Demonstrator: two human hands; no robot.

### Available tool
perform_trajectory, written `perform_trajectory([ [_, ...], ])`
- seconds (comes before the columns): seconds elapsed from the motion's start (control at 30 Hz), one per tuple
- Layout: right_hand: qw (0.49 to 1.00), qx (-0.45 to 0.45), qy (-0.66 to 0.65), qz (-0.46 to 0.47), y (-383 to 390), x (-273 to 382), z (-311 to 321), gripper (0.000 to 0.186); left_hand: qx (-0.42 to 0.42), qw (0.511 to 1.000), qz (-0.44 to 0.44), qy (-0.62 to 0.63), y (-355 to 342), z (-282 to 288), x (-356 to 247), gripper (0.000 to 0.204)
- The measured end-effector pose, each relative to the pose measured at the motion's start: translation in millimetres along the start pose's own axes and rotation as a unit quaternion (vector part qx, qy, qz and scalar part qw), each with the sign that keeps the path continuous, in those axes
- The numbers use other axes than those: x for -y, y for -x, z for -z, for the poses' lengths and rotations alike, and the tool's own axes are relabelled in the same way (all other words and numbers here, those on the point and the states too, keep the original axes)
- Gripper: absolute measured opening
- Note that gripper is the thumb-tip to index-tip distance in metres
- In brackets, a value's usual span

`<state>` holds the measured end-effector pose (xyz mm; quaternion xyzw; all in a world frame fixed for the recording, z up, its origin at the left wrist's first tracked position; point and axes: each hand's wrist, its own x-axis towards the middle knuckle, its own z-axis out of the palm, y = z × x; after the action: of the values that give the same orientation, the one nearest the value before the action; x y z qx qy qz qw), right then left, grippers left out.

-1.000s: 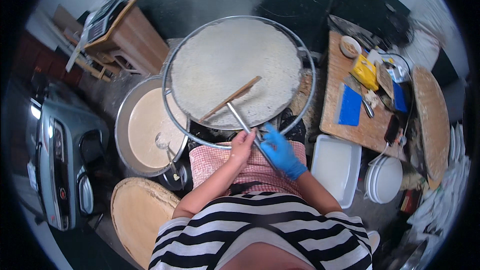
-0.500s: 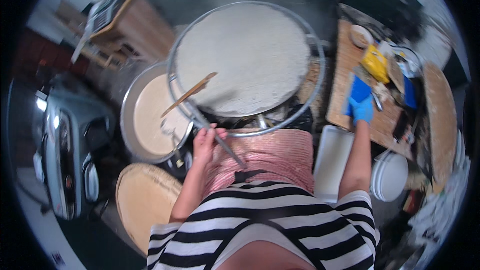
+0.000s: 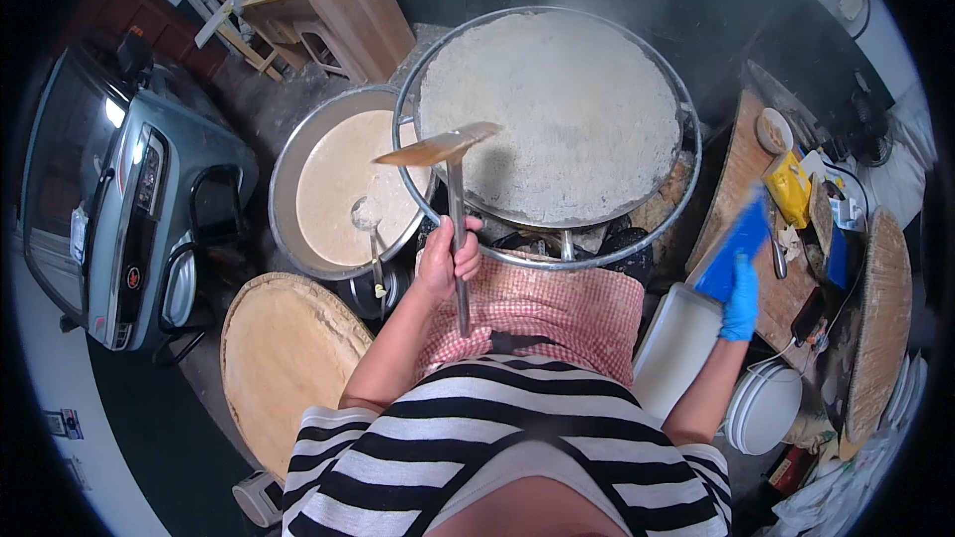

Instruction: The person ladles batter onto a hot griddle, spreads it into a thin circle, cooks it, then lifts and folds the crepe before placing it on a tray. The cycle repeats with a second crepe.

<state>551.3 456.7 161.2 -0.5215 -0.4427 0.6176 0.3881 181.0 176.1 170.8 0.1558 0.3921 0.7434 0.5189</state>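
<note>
Nearest, just this side of the griddle [image 3: 557, 211]: pink checked apron [image 3: 547, 303]. L hand [image 3: 445, 259], bare, near side & a bit L of griddle, fingers wrapped round metal handle of T-shaped spreader [image 3: 457, 189]; its wooden blade shows across griddle's L edge, tilted, & seems raised (can't tell how high). R hand [image 3: 739, 300], blue glove, near side & well R of griddle, gripping flat blue panel [image 3: 733, 247] by its near edge; panel a bit blurred, exact finger pos. unclear. White tray [image 3: 676, 340] is R & near of griddle, partly under panel in view. Round wooden board [image 3: 288, 358] near & L of griddle. Metal ring [image 3: 567, 266] runs round griddle, pale layer on top. Big pot [image 3: 284, 189] w/ beige liquid & ladle [image 3: 377, 259] just L of griddle. Wooden table [image 3: 771, 303] R of griddle, w/ yellow bag [image 3: 789, 189]. Farthest: wooden cabinet [image 3: 358, 10], beyond griddle & L.
</note>
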Motion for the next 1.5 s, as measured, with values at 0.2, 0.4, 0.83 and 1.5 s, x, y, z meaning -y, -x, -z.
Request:
perform_trajectory([
  [0.2,0.951,0.306,-0.014,-0.041,20,-10,-118,0.039,0.156,0.981,0.110,-0.028,-5,13,-3,0.056],
  [0.4,0.905,0.405,0.085,-0.096,52,9,-179,0.045,0.066,0.970,0.171,-0.160,-2,12,-7,0.054],
  [0.83,0.751,0.188,0.407,0.485,75,125,-205,0.023,-0.015,0.979,0.179,-0.096,-24,-5,-28,0.026],
  [1.5,0.521,0.323,0.640,0.464,88,-36,-259,0.026,-0.081,0.993,0.087,0.007,21,19,-54,0.032],
])
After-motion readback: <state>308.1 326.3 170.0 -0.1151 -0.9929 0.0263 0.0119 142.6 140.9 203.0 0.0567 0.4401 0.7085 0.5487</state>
